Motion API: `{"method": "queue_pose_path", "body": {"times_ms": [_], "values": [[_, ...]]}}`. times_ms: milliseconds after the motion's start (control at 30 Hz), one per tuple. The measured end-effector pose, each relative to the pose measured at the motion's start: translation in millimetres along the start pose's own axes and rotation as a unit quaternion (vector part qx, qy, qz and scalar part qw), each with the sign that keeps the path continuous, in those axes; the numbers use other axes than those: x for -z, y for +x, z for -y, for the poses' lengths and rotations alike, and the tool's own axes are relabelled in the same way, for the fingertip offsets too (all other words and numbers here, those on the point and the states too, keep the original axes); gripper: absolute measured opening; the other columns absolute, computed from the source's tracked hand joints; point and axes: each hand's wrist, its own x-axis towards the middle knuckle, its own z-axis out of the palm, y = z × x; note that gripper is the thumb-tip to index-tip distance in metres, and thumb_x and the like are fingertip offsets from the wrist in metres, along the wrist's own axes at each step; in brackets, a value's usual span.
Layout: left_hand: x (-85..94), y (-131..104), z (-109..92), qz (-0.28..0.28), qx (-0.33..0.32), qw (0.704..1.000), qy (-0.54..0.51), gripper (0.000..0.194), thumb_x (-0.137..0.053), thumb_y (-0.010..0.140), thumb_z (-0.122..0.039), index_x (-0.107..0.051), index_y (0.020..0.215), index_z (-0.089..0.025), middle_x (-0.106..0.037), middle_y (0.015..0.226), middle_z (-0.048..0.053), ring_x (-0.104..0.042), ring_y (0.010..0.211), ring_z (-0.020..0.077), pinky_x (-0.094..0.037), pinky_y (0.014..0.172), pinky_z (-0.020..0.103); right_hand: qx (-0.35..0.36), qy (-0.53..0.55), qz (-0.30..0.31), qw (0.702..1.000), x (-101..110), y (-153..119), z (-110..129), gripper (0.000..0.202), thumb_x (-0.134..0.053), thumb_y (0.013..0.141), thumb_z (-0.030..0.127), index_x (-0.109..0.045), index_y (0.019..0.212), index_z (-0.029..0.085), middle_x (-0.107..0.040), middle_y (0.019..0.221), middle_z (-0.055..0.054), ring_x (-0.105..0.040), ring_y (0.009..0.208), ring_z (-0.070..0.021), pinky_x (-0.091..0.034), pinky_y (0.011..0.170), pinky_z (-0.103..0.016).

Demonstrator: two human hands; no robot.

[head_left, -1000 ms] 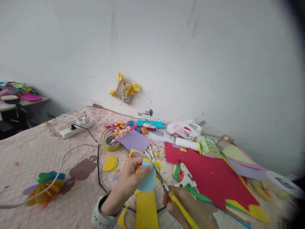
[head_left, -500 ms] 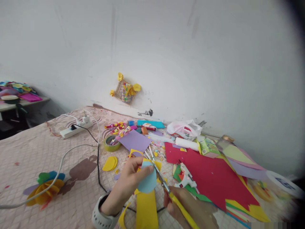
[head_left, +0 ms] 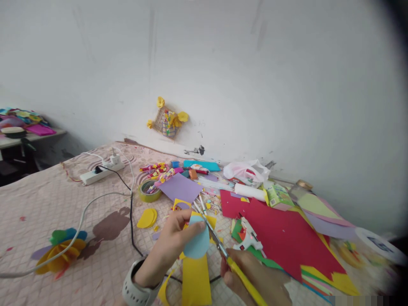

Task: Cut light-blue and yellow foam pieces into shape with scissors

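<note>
Between thumb and fingers, my left hand (head_left: 180, 233) grips a rounded light blue paper piece (head_left: 196, 244), with a bit of yellow paper showing at its top edge. My right hand (head_left: 245, 272) is closed on yellow-handled scissors (head_left: 228, 255). The scissor blades point up and left and lie along the right edge of the blue piece. Below the hands lies a yellow paper strip (head_left: 196, 282). Several rounded yellow pieces (head_left: 147, 218) rest left of my left hand.
Red sheets (head_left: 277, 229) lie to the right, with a white glue gun (head_left: 250, 238) beside them. A purple sheet (head_left: 180, 188) and a tape roll (head_left: 149, 191) are behind my hands. A power strip (head_left: 103, 173) and cables are at left, near a paper flower (head_left: 60, 255).
</note>
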Motion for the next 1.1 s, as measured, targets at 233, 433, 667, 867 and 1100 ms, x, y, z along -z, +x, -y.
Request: {"method": "queue_pose_path", "body": {"times_ms": [233, 433, 667, 867, 1100], "values": [[0.0, 0.1, -0.3, -0.002, -0.002, 1.0, 0.001, 0.027, -0.072, 0.065, -0.037, -0.061, 0.061, -0.013, -0.061, 0.053, 0.001, -0.052, 0.043, 0.0102, -0.04, 0.041, 0.02, 0.01, -0.036, 0.021, 0.999, 1.9, 3.1, -0.7, 0.042, -0.034, 0.085, 0.056, -0.052, 0.07, 0.021, -0.058, 0.062, -0.002, -0.053, 0.054, -0.016, -0.034, 0.047, -0.024], [0.4, 0.1, -0.1, 0.0, 0.006, 1.0, 0.001, 0.027, -0.073, 0.064, -0.038, -0.061, 0.06, -0.014, -0.061, 0.053, 0.001, -0.053, 0.044, 0.0111, -0.04, 0.042, 0.02, -0.011, -0.042, 0.024, 0.999, 3.9, 1.3, 1.0, 0.036, -0.04, 0.084, 0.051, -0.054, 0.072, 0.02, -0.059, 0.063, -0.001, -0.055, 0.055, -0.0163, -0.037, 0.048, -0.023], [0.4, -0.3, 1.0, -0.013, 0.01, 1.0, 0.0, 0.027, -0.073, 0.063, -0.037, -0.061, 0.06, -0.013, -0.059, 0.052, 0.0, -0.05, 0.043, 0.009, -0.038, 0.041, 0.019, -0.003, -0.004, 0.043, 0.999, 6.5, 5.8, 2.4, 0.048, -0.037, 0.082, 0.062, -0.051, 0.067, 0.018, -0.052, 0.058, 0.0, -0.048, 0.053, -0.0137, -0.033, 0.045, -0.021], [1.7, 0.6, 0.4, 0.003, 0.017, 1.0, 0.002, 0.027, -0.073, 0.064, -0.037, -0.061, 0.06, -0.013, -0.058, 0.052, -0.001, -0.049, 0.043, 0.0091, -0.037, 0.041, 0.019, -0.007, 0.009, 0.081, 0.997, 8.5, 9.2, 2.9, 0.037, -0.043, 0.082, 0.052, -0.047, 0.066, 0.019, -0.046, 0.057, 0.003, -0.042, 0.051, -0.0123, -0.029, 0.044, -0.021], [2.4, 0.7, 2.1, 0.006, 0.015, 1.0, -0.006, 0.026, -0.073, 0.065, -0.037, -0.062, 0.061, -0.013, -0.059, 0.053, 0.0, -0.049, 0.044, 0.0086, -0.037, 0.041, 0.018, -0.022, -0.009, 0.049, 0.998, 3.6, 6.9, -2.7, 0.032, -0.052, 0.081, 0.046, -0.052, 0.065, 0.019, -0.052, 0.056, 0.003, -0.047, 0.053, -0.0123, -0.031, 0.043, -0.019]]}}
